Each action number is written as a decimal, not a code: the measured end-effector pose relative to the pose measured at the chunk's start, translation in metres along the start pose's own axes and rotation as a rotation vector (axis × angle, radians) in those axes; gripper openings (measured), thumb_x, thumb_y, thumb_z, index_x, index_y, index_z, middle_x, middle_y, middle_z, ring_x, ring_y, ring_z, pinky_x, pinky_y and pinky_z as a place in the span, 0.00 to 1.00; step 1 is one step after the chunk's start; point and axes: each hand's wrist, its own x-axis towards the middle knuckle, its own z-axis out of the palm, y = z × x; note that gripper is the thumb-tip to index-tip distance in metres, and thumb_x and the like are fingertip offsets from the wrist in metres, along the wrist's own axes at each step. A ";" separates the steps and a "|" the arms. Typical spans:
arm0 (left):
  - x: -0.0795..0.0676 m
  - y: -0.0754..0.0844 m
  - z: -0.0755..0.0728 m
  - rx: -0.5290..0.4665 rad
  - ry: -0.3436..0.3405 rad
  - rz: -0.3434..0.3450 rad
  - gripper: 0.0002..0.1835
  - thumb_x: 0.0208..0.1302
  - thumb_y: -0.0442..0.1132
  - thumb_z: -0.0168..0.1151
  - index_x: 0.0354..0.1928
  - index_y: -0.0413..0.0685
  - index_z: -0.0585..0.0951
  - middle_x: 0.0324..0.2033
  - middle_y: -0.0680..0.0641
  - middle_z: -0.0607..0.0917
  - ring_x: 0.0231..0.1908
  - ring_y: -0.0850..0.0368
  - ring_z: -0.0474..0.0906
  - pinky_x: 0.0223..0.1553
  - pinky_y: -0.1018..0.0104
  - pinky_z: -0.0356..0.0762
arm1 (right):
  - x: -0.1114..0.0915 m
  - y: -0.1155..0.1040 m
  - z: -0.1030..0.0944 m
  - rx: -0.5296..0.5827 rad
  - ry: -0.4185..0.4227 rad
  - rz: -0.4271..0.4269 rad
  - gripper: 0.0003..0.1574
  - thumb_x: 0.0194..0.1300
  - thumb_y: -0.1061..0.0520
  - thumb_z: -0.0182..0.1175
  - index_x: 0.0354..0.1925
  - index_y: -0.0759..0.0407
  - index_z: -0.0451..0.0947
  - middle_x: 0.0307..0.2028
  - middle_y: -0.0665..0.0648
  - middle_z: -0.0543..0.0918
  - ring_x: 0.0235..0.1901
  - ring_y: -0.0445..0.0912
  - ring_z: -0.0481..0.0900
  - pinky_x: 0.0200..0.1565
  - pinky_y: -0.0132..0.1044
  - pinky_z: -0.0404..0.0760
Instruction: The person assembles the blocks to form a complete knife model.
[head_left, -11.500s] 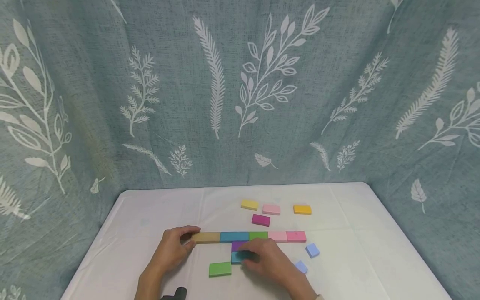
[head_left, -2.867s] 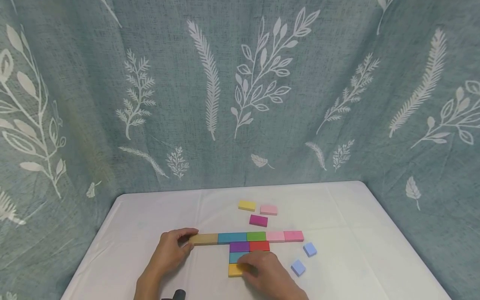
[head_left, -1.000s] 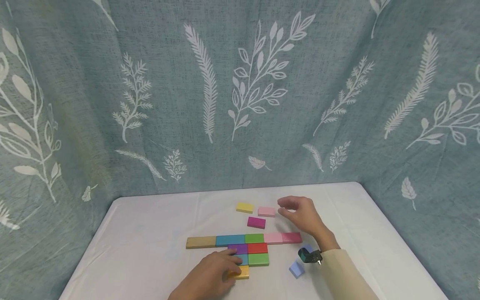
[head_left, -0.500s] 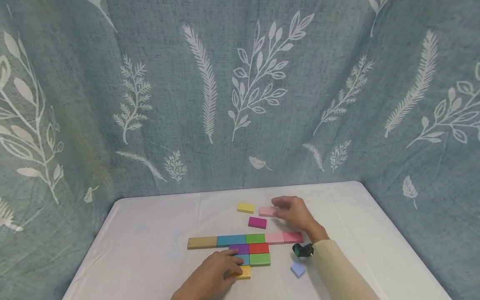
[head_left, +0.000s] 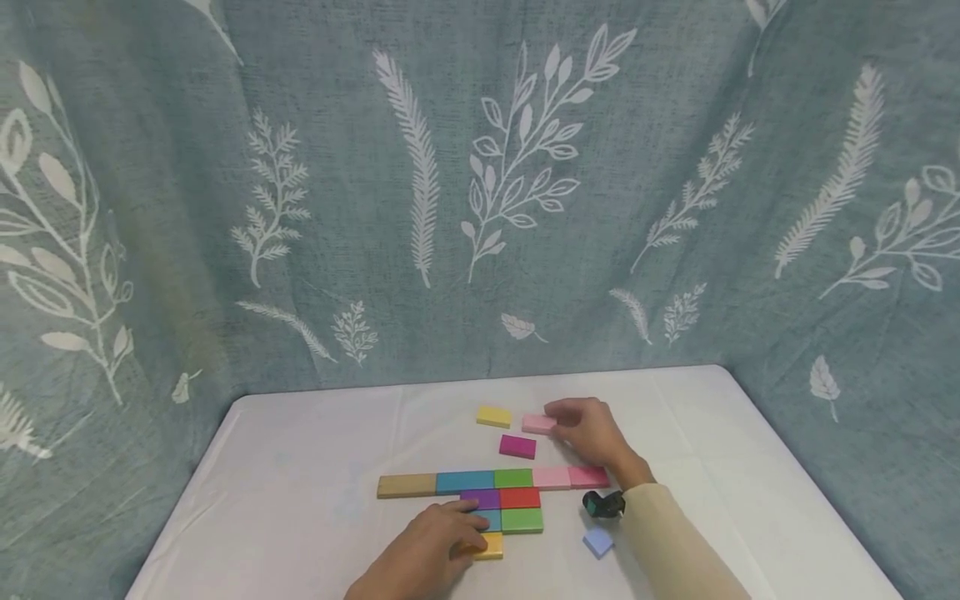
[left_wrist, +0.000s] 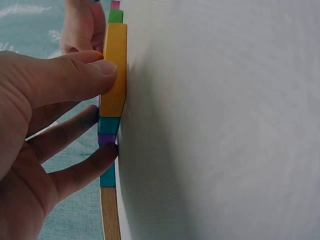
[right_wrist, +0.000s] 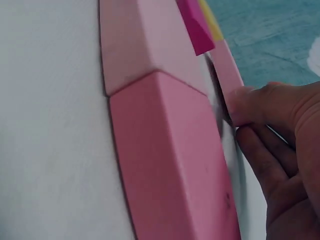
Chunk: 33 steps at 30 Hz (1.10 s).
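Note:
My left hand (head_left: 431, 542) lies over the left side of the joined blocks. Its thumb presses the near side of the orange block (left_wrist: 117, 70), the other fingers bent over the blocks behind, at the blue block (head_left: 492, 520) and purple block (head_left: 483, 497). Toward the back, my right hand (head_left: 592, 429) pinches the right end of a loose light pink block (head_left: 536, 424) between thumb and fingers; the right wrist view shows that pink block (right_wrist: 229, 75) low at the table. A magenta block (head_left: 517, 447) and a yellow block (head_left: 493, 417) lie nearby.
The joined row has a wooden block (head_left: 407, 486), a long blue block (head_left: 465, 482), a green block (head_left: 513, 477) and two pink ones. Below it sit a red block (head_left: 519, 497) and a larger green block (head_left: 522, 521). A light blue block (head_left: 598, 542) lies right.
My left hand has left the wooden block for the orange one. My right hand has moved from the orange block back to the light pink block. The red and larger green blocks have joined the layout.

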 end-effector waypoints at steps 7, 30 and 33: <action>-0.003 0.001 0.000 0.025 0.041 0.056 0.08 0.69 0.39 0.77 0.46 0.61 0.96 0.56 0.62 0.92 0.70 0.51 0.82 0.72 0.44 0.83 | -0.023 0.000 -0.014 0.083 0.064 -0.039 0.22 0.69 0.64 0.74 0.60 0.56 0.90 0.56 0.55 0.93 0.60 0.55 0.90 0.66 0.54 0.88; -0.005 -0.005 0.006 0.029 0.109 0.152 0.08 0.68 0.36 0.77 0.46 0.57 0.96 0.54 0.56 0.93 0.67 0.47 0.84 0.68 0.45 0.86 | -0.145 -0.015 -0.040 0.129 0.021 -0.070 0.21 0.64 0.65 0.77 0.55 0.53 0.92 0.53 0.49 0.94 0.58 0.42 0.90 0.60 0.42 0.91; -0.005 -0.005 0.007 0.028 0.110 0.148 0.08 0.69 0.36 0.76 0.46 0.56 0.96 0.54 0.56 0.93 0.67 0.46 0.84 0.68 0.43 0.86 | -0.148 -0.021 -0.030 0.102 -0.019 -0.112 0.19 0.65 0.63 0.78 0.55 0.53 0.92 0.51 0.46 0.94 0.56 0.39 0.90 0.59 0.43 0.92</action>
